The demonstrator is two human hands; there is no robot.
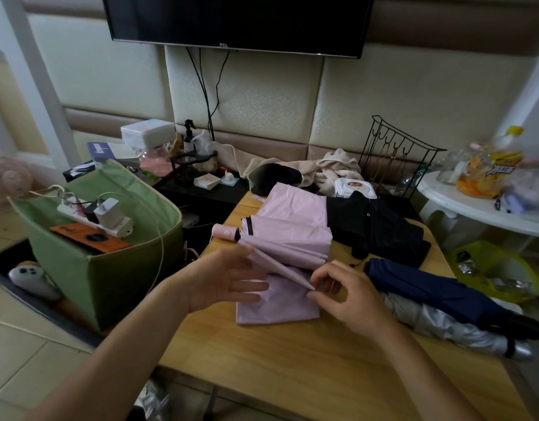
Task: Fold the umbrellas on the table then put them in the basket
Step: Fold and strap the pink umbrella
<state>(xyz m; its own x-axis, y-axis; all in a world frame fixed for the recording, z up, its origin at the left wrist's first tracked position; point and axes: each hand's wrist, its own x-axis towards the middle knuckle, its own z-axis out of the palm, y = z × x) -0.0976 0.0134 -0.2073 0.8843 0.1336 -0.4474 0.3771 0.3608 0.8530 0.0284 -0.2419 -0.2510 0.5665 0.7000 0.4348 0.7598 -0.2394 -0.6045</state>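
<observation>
A pink umbrella (292, 229) lies collapsed on the wooden table (292, 360), its canopy loose and its handle pointing left. My right hand (344, 296) pinches a fold of the pink canopy near its lower edge. My left hand (222, 278) hovers open with spread fingers over the canopy's left side. A black umbrella (383, 229) lies behind, unfolded. A navy-and-silver umbrella (444, 302) lies to the right. The green fabric basket (104, 275) stands on the left, beside the table.
The basket holds a power strip with chargers (101, 214) and an orange box (89, 238). A black wire rack (392, 156), towels and a wipes pack sit behind the umbrellas. A white side table (474, 205) with jars stands at the right.
</observation>
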